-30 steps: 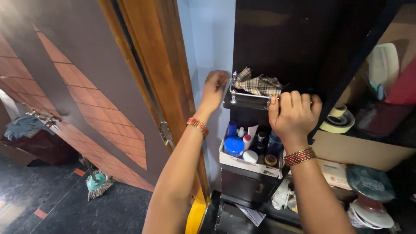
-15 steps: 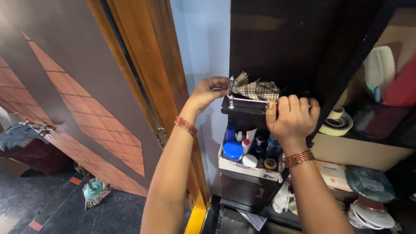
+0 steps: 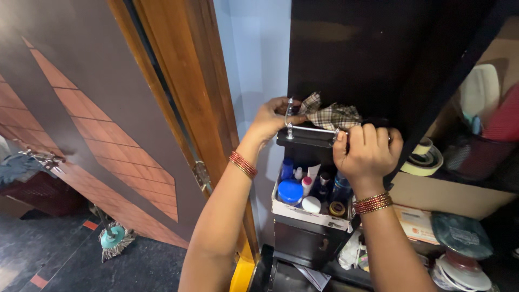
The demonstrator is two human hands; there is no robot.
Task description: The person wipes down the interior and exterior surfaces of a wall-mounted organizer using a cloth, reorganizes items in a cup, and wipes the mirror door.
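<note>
L hand (image 3: 270, 116) & R hand (image 3: 367, 154) grip black rack (image 3: 308, 136), checked cloth (image 3: 330, 114) above

A small black wall shelf (image 3: 305, 138) with a chrome rail along its front edge carries a crumpled checked beige cloth (image 3: 330, 114). Just below it a white open tray (image 3: 303, 212) holds toiletries packed close together — a round blue-lidded jar (image 3: 290, 191) at the left, a white round lid (image 3: 311, 204) beside it, small bottles behind. Lower left, on the dark tiled floor (image 3: 59, 265), lies a teal mop head (image 3: 112, 238).
</note>
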